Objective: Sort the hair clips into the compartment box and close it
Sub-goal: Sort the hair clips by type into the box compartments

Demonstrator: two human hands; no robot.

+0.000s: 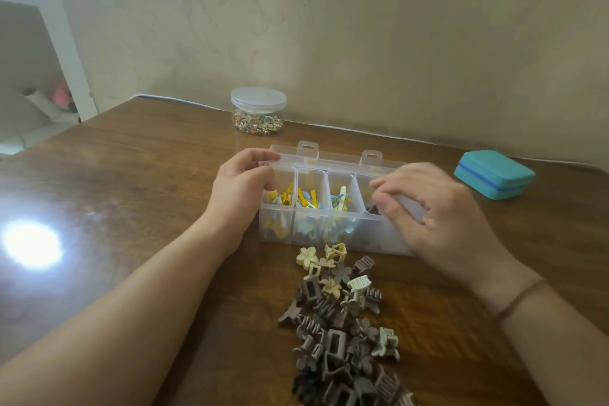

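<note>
While the left hand [242, 180] pinches the far-left corner of the clear compartment box [329, 227], the right hand [425, 204] curls its fingers over the box's right end, where a dark clip [372, 209] shows just under the fingertips; whether they grip it I cannot tell. The box has four compartments in a row, three holding yellow and blue clips [309, 199]. Near of it lies one heap of brown, cream and green claw clips [339, 323]. Far off stand one lidded jar [258, 110] and, right, one teal case [494, 175].

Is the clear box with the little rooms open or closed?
Open. The compartment box has its lid tipped back behind it, latch tabs pointing up, and you can look straight down at the clips inside.
</note>
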